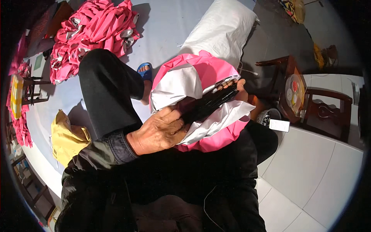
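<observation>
Over my lap lies a bunched pink cloth [208, 63] with a silvery white lining [176, 85] turned outward in places. Between its folds runs a glossy black bundle [210, 103], whose exact kind I cannot make out. My left hand [158, 130] is closed on the near left edge of the cloth, beside one end of the bundle. At the bundle's other end my right hand [241, 92] grips the cloth's right edge, its fingertips showing over the black material. The left fingertips are partly hidden by the folds.
A big heap of pink cloth [96, 29] lies on the floor at far left. A stuffed white sack [220, 29] stands ahead. A yellow bag [68, 135] is at my left, a dark wooden chair [328, 110] at right. Near my right knee is a white box-shaped item [279, 125].
</observation>
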`<action>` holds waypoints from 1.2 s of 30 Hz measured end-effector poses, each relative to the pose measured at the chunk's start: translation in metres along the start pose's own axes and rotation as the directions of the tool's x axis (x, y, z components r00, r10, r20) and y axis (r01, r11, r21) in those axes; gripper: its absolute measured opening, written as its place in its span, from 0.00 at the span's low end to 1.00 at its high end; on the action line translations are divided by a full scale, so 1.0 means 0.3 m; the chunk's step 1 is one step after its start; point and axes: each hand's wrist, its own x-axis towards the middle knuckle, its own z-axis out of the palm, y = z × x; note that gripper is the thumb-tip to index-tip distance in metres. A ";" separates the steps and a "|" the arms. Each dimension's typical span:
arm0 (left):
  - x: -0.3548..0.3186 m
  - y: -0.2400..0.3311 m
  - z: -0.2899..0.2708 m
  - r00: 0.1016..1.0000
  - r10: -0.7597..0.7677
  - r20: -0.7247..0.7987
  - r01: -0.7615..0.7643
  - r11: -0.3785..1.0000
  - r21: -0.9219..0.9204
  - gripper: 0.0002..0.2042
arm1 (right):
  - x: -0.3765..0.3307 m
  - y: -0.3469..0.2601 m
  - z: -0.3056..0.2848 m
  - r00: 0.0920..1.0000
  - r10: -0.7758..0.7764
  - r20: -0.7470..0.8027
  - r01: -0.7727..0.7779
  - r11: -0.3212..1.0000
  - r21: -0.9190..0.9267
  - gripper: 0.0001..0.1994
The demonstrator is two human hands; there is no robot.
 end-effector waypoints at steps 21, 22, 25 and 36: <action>-0.002 -0.056 -0.020 0.996 0.077 0.036 -0.074 0.993 -0.092 0.11 | -0.001 -0.003 0.027 0.952 0.127 0.278 -0.190 0.959 0.211 0.14; 0.005 -0.060 -0.022 0.995 0.092 0.037 -0.088 0.992 -0.092 0.11 | -0.005 -0.013 0.020 0.965 0.165 0.203 -0.202 0.963 0.177 0.15; 0.017 -0.061 -0.021 0.990 0.124 0.065 -0.119 0.990 -0.069 0.10 | 0.001 0.001 0.008 0.969 0.157 0.192 -0.189 0.969 0.159 0.16; 0.001 -0.093 0.022 0.962 0.240 0.126 -0.216 0.960 -0.178 0.09 | -0.048 0.053 0.136 0.995 0.001 -0.100 0.003 0.999 0.039 0.21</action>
